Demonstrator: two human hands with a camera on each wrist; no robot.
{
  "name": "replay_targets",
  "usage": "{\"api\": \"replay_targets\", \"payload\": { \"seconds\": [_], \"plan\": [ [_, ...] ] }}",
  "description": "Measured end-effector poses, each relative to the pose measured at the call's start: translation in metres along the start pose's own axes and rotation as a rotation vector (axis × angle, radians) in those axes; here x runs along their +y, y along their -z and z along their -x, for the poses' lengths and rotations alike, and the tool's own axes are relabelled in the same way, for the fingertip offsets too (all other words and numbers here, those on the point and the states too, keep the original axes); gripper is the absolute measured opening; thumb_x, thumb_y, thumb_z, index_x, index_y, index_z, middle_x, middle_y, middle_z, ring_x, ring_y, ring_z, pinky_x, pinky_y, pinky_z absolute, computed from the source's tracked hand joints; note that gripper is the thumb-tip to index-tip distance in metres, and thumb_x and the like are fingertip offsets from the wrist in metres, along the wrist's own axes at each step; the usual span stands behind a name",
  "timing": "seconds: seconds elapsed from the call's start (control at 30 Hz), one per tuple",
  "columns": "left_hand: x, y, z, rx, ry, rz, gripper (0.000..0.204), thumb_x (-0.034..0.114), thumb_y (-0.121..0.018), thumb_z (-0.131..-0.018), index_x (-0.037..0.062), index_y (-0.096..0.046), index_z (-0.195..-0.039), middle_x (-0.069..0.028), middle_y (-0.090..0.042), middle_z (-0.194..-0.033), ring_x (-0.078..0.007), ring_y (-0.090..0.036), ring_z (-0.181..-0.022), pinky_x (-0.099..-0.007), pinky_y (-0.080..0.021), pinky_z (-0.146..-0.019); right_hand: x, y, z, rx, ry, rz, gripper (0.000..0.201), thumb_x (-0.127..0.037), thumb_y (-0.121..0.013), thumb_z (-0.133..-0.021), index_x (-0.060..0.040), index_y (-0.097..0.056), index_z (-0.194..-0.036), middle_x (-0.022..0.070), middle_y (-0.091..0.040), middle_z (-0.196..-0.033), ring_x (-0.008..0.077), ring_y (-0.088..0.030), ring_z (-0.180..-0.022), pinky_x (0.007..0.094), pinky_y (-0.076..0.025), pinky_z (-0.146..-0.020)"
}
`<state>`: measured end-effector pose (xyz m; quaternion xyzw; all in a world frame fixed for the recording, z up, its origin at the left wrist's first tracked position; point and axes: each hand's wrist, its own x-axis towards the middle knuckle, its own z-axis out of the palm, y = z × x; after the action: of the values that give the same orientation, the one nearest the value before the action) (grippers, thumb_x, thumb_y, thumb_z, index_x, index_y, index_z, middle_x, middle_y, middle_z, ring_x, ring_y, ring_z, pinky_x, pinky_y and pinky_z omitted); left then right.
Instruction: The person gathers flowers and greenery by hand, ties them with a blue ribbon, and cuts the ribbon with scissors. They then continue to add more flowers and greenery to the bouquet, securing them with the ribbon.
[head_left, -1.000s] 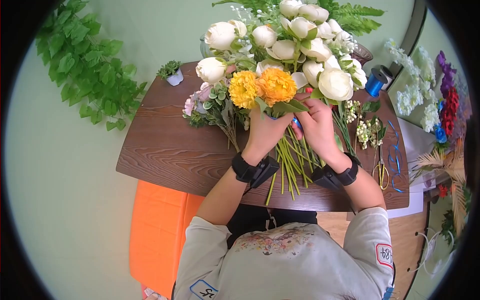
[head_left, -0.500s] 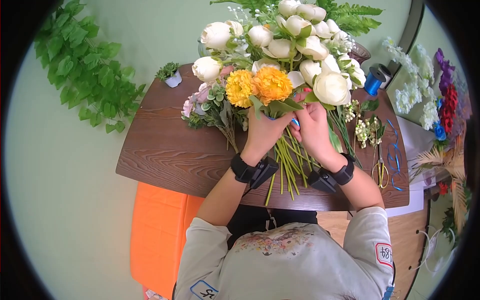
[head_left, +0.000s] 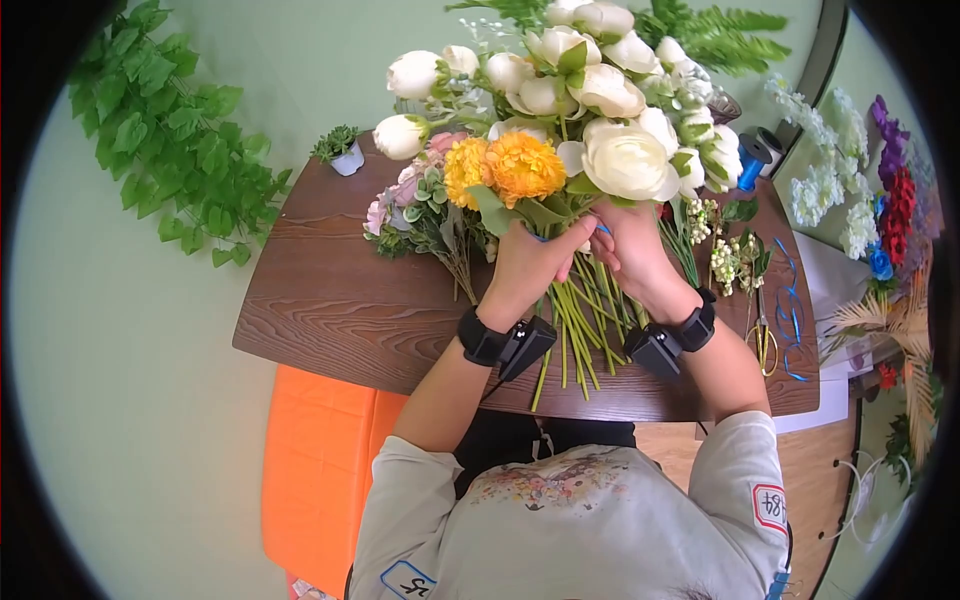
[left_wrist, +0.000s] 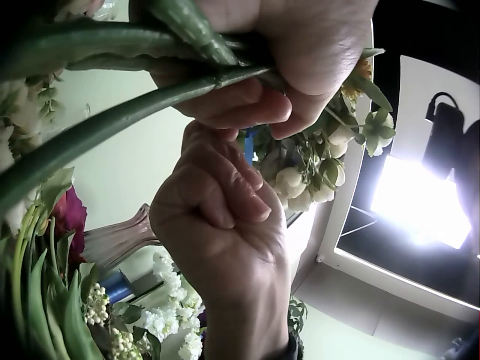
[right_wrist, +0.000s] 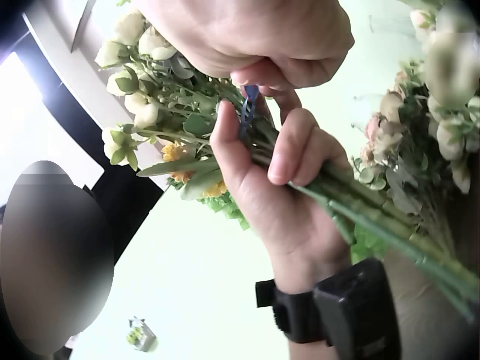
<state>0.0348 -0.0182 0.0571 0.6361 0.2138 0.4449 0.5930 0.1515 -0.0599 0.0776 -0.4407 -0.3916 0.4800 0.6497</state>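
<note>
My left hand (head_left: 530,262) grips a bouquet by its green stems (head_left: 572,325), which fan out below the fist. White flowers (head_left: 630,160) and yellow-orange flowers (head_left: 525,167) spread above it. My right hand (head_left: 638,255) is close against the left at the binding point, its fingers partly hidden under a large white bloom. In the right wrist view, a blue ribbon (right_wrist: 248,109) runs along the stems between both hands, and the right fingertips pinch it. The left wrist view shows the right hand (left_wrist: 225,202) with curled fingers just beyond the left.
Pink and grey-green flowers (head_left: 410,205) lie left of the bouquet on the wooden table (head_left: 320,290). To the right are white berry sprigs (head_left: 735,262), gold-handled scissors (head_left: 765,345), loose blue ribbon (head_left: 790,310) and a blue spool (head_left: 752,162). A small potted plant (head_left: 345,155) stands at back left.
The flower heads have swung left, and the large white bloom now overlaps the right fingers. My right hand has moved slightly, closer to the left. The left hand keeps its grip.
</note>
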Motion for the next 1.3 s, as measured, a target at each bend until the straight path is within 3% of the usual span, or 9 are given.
{"api": "replay_targets", "payload": {
  "seconds": [0.23,0.4,0.57,0.63,0.67,0.73,0.93,1.17,1.3],
  "plan": [
    [-0.001,0.001,0.0,0.002,0.066,-0.07,0.015,0.016,-0.063,-0.071,0.0022,-0.057,-0.073,0.0018,-0.052,-0.054,-0.0035,-0.042,-0.038,-0.0179,-0.032,-0.034,0.003,0.01,0.002,0.015,-0.03,0.089,0.014,-0.014,-0.041,-0.085,-0.0076,-0.043,-0.072,-0.001,-0.035,-0.048,0.0057,-0.028,-0.036,0.0186,-0.021,-0.035],
    [-0.001,-0.001,0.0,0.026,0.011,-0.041,0.017,0.014,-0.064,-0.07,0.001,-0.057,-0.079,0.0014,-0.056,-0.061,-0.0027,-0.044,-0.04,-0.0173,-0.034,-0.034,0.007,0.009,0.002,-0.071,0.025,0.096,0.01,-0.019,-0.039,-0.087,-0.0099,-0.042,-0.087,-0.0016,-0.038,-0.053,0.0043,-0.029,-0.037,0.0167,-0.022,-0.035],
    [0.006,-0.001,0.001,0.067,-0.054,0.012,0.023,0.012,-0.063,-0.071,-0.0013,-0.055,-0.088,-0.0026,-0.059,-0.077,-0.0057,-0.053,-0.06,-0.0191,-0.043,-0.051,0.012,0.003,0.004,-0.043,0.025,0.063,0.013,-0.017,-0.039,-0.087,-0.0084,-0.041,-0.096,-0.0016,-0.043,-0.057,0.0031,-0.033,-0.036,0.0156,-0.023,-0.031],
    [0.001,0.002,-0.001,0.038,-0.054,0.067,0.025,0.013,-0.063,-0.071,-0.0021,-0.055,-0.089,-0.0035,-0.059,-0.08,-0.0069,-0.054,-0.065,-0.0206,-0.044,-0.056,0.013,-0.005,0.01,0.006,0.32,0.077,0.013,-0.011,-0.04,-0.086,-0.0055,-0.039,-0.098,-0.0015,-0.045,-0.057,0.0032,-0.033,-0.036,0.0163,-0.025,-0.031],
    [-0.003,0.003,-0.001,0.009,-0.054,0.123,0.027,0.014,-0.063,-0.072,-0.003,-0.054,-0.09,-0.0043,-0.058,-0.083,-0.0081,-0.054,-0.071,-0.0222,-0.044,-0.061,0.015,-0.004,0.011,0.007,0.32,0.077,0.013,-0.011,-0.04,-0.086,-0.0055,-0.039,-0.098,-0.0015,-0.045,-0.057,0.0032,-0.033,-0.036,0.0163,-0.025,-0.031],
    [-0.007,0.004,-0.001,0.007,-0.048,0.094,0.027,0.016,-0.064,-0.072,-0.0031,-0.055,-0.089,-0.0041,-0.059,-0.082,-0.0085,-0.054,-0.071,-0.0229,-0.044,-0.062,0.02,0.0,0.013,0.054,0.35,0.19,0.024,-0.003,-0.041,-0.083,0.0022,-0.033,-0.105,0.0014,-0.049,-0.063,0.0028,-0.037,-0.042,0.0155,-0.029,-0.038],
    [-0.017,0.003,-0.005,-0.019,-0.17,-0.073,0.035,0.029,-0.067,-0.071,-0.0004,-0.056,-0.085,-0.005,-0.059,-0.076,-0.0113,-0.054,-0.067,-0.0253,-0.043,-0.061,0.021,-0.018,0.02,0.1,0.622,-0.022,0.025,-0.002,-0.04,-0.084,0.0012,-0.03,-0.107,0.0033,-0.05,-0.069,0.0026,-0.039,-0.047,0.0161,-0.029,-0.04],
    [-0.02,0.001,-0.009,0.076,-0.343,-0.109,0.035,0.029,-0.067,-0.07,-0.0017,-0.056,-0.085,-0.006,-0.061,-0.077,-0.0134,-0.056,-0.069,-0.0262,-0.044,-0.061,0.018,-0.019,0.016,0.061,0.651,-0.103,0.025,-0.002,-0.042,-0.085,0.0023,-0.03,-0.107,0.0041,-0.049,-0.068,0.0026,-0.039,-0.046,0.0161,-0.029,-0.039],
    [-0.017,0.003,-0.008,0.111,-0.348,-0.16,0.033,0.024,-0.067,-0.069,-0.0021,-0.056,-0.086,-0.0076,-0.061,-0.077,-0.0141,-0.057,-0.068,-0.0266,-0.045,-0.061,0.013,-0.02,0.017,0.128,0.545,-0.124,0.021,-0.004,-0.041,-0.086,-0.0012,-0.034,-0.106,-0.0005,-0.043,-0.054,0.0038,-0.031,-0.034,0.0183,-0.024,-0.032]
  ]
}}
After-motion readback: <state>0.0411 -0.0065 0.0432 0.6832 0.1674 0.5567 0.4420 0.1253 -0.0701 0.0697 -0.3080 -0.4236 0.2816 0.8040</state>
